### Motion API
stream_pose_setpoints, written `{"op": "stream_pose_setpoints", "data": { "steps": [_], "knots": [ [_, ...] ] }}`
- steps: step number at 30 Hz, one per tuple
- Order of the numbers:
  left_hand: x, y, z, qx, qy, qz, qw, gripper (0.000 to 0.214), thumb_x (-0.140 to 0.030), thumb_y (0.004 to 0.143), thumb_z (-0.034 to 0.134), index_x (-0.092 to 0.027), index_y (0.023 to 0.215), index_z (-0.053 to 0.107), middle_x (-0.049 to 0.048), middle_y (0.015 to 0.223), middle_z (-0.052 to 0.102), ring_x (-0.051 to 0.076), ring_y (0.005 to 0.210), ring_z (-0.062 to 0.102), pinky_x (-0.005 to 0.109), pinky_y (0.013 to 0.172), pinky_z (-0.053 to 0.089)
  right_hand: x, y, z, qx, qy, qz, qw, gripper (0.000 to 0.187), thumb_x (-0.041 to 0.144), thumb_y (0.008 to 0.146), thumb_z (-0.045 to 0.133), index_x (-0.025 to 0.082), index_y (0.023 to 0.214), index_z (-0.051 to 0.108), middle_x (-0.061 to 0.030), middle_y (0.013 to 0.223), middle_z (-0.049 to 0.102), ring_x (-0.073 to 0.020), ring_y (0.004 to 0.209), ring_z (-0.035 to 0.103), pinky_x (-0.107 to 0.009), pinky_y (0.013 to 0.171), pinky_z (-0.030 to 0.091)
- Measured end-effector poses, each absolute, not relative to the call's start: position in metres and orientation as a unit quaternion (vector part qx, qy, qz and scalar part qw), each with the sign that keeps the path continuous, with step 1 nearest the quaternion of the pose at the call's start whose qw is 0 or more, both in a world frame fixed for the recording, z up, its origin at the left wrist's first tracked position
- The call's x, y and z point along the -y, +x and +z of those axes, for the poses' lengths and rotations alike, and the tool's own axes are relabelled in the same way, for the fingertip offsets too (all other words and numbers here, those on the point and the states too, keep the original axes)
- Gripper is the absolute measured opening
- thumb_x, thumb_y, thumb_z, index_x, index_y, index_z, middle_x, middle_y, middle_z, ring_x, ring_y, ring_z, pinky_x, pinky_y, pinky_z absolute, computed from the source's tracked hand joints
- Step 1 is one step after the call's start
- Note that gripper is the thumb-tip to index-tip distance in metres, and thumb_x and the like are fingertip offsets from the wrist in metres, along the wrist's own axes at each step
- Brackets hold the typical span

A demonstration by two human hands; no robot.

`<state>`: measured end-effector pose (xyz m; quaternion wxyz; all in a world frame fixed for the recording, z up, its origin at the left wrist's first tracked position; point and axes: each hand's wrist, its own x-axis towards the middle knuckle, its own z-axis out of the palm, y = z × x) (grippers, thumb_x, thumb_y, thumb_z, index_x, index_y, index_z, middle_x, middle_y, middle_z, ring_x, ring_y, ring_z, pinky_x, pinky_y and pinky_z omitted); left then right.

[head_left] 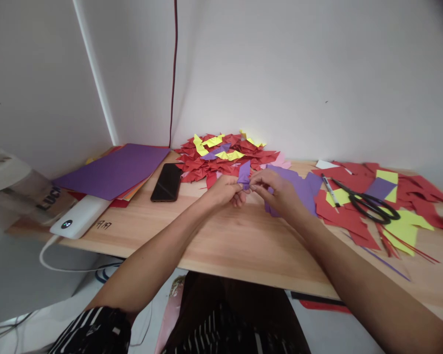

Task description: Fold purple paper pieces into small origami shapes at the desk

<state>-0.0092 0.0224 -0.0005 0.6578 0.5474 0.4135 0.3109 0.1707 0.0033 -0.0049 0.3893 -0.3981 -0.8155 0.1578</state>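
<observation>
Purple paper (244, 170), small and folded, is held just above the middle of the table, in front of the far edge. Its upper part stands up as a plain, flat, slanted flap with a pointed top; lower down it narrows into creased, gathered folds, darker where they bunch between the fingers. The finer folds are too small to make out.

The left hand (228, 190) is clamped on the paper's lower left part, thumb against fingers, the other fingers curled beneath. The right hand (276, 187) has its thumb and fingertip pinched together on the lower right side.

Just behind the left hand, a heap of folded papers (227, 164) lies against the far edge, mostly red, with some yellow and purple ones on top. Purple sheets (299, 183) lie partly under the right hand. Left of the heap is a black phone (167, 182); beyond it, toward the far left corner, a large purple sheet (114, 169) covers a stack of coloured paper, and a white power bank (81, 216) sits by the near edge. Toward the right edge, a pen (330, 191) and black scissors (378, 207) rest on red and yellow scraps (362, 231).
</observation>
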Motion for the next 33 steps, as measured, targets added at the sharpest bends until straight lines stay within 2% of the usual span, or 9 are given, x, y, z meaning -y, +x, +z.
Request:
{"op": "stream_pose_setpoints", "data": {
  "steps": [9,18,27,33],
  "knots": [
    [-0.02,-0.009,0.006,-0.423,0.532,0.3,0.669,0.025,-0.004,0.076,0.039,-0.008,0.066,0.061,0.0062,0.05,0.061,0.011,0.037,0.055,0.022,0.041,0.04,-0.002,0.17,-0.006,0.824,-0.386,0.151,0.388,0.012,0.021,0.09,0.05,0.023,0.083,0.06,-0.0053,0.084,0.063,-0.0202,0.078,0.055,-0.033,0.067,0.04],
    [-0.022,-0.012,0.001,-0.408,0.549,0.283,0.672,0.021,-0.007,0.075,0.042,-0.009,0.067,0.061,0.0052,0.05,0.062,0.011,0.038,0.056,0.02,0.043,0.043,-0.001,0.169,-0.005,0.816,-0.407,0.178,0.371,0.011,0.018,0.086,0.052,0.023,0.077,0.057,-0.0035,0.077,0.061,-0.0177,0.07,0.052,-0.03,0.064,0.039],
    [-0.025,-0.008,-0.007,-0.396,0.556,0.27,0.679,0.017,-0.011,0.077,0.045,-0.01,0.068,0.06,0.005,0.052,0.063,0.011,0.041,0.057,0.02,0.044,0.043,-0.002,0.17,-0.008,0.801,-0.431,0.209,0.36,0.003,0.02,0.084,0.053,0.023,0.083,0.051,-0.0009,0.073,0.06,-0.0157,0.066,0.051,-0.029,0.063,0.04],
    [-0.018,-0.008,-0.007,-0.4,0.627,0.296,0.6,0.014,-0.014,0.08,0.051,-0.012,0.07,0.06,0.0011,0.055,0.062,0.007,0.041,0.055,0.018,0.044,0.041,-0.003,0.167,-0.009,0.776,-0.432,0.249,0.386,0.01,0.025,0.083,0.058,0.024,0.085,0.048,-0.0006,0.071,0.059,-0.0164,0.064,0.053,-0.031,0.062,0.041]
  ]
}}
